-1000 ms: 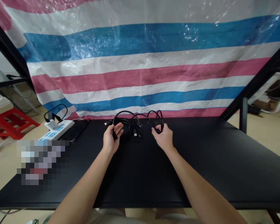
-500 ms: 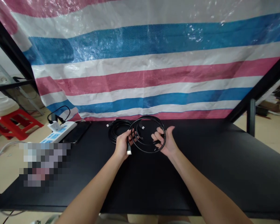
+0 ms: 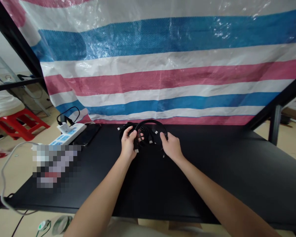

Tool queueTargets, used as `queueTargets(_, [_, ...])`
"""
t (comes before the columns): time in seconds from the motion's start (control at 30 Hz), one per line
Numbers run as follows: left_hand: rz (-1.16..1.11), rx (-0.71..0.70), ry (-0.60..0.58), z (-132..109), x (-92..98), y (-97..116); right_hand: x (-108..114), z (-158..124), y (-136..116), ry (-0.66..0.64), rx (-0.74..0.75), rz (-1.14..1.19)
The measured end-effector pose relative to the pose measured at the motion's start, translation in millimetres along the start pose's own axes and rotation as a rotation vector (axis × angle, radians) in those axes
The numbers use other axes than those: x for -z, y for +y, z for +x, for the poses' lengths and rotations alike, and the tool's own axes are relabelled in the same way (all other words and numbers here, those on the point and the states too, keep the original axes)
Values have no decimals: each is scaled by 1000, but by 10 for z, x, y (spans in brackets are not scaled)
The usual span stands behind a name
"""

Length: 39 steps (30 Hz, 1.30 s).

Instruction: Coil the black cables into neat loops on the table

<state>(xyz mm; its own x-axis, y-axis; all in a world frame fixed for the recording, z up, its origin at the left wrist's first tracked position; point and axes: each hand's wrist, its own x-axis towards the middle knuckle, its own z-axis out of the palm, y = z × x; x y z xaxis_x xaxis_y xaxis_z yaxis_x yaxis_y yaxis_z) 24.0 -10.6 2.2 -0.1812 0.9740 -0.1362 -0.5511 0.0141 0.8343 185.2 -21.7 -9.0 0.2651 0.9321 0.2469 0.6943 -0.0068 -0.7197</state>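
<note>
A coil of black cable (image 3: 150, 126) with pale plug ends stands between both hands near the far edge of the black table (image 3: 212, 171). My left hand (image 3: 128, 146) is closed on the coil's left side, a silver plug showing below the fingers. My right hand (image 3: 171, 144) grips the coil's right side. More black cable (image 3: 124, 128) lies on the table just behind the left hand.
A white power strip (image 3: 67, 137) with a plugged-in black lead and a dark phone (image 3: 87, 138) lie at the far left of the table. A striped tarp (image 3: 162, 72) hangs behind. A red stool (image 3: 19, 123) stands on the floor at left, a black frame post (image 3: 275, 123) at right.
The coil was held up open and wide half a second ago; now both hands have lowered it toward the table's far edge and closed over its sides.
</note>
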Motion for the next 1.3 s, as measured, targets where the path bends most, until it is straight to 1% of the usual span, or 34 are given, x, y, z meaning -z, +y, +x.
queueTargets(0.07, [-5, -34, 48, 83, 53, 59, 10, 96, -191, -143, -11, -213])
queueTargets(0.13, [1, -76, 109, 175, 120, 110, -21, 221, -409, -253, -22, -346])
queueTargets(0.23, [82, -197, 180, 319, 248, 165, -150, 419, -668, -349, 12, -386])
queueTargets(0.33, [271, -317, 225, 445, 395, 184, -330, 565, -778, -383, 11, -395])
queueTargets(0.4, [411, -340, 262, 497, 477, 174, -440, 612, -788, -391, 0, -407])
queueTargets(0.47, [538, -321, 277, 514, 526, 149, -520, 621, -779, -390, -2, -424])
queueTargets(0.53, [650, -312, 259, 495, 536, 116, -562, 607, -767, -383, -4, -441])
queueTargets(0.6, [751, -336, 245, 452, 514, 85, -570, 583, -751, -359, 15, -475])
queueTargets(0.63, [797, -352, 246, 427, 498, 74, -564, 571, -740, -331, 56, -505])
queueTargets(0.67, [838, -365, 248, 403, 480, 67, -554, 562, -725, -300, 130, -542])
queueTargets(0.73, [894, -375, 240, 369, 450, 65, -526, 547, -690, -261, 363, -613])
queueTargets(0.8, [914, -369, 217, 358, 434, 76, -496, 530, -665, -310, 586, -658])
queueTargets(0.83, [912, -361, 209, 361, 432, 84, -482, 516, -662, -360, 651, -677])
queueTargets(0.87, [905, -348, 208, 367, 434, 94, -470, 496, -670, -410, 678, -697])
queueTargets(1.0, [873, -320, 239, 391, 455, 130, -448, 337, -752, -532, 651, -720])
queueTargets(1.1, [861, -315, 250, 379, 462, 161, -460, 168, -743, -582, 683, -706])
queueTargets(1.17, [860, -287, 243, 358, 457, 187, -471, 76, -658, -565, 701, -708])
queueTargets(1.23, [890, -248, 234, 333, 446, 214, -465, 22, -524, -516, 711, -691])
queueTargets(1.3, [933, -221, 252, 312, 435, 238, -427, 4, -373, -473, 720, -669])
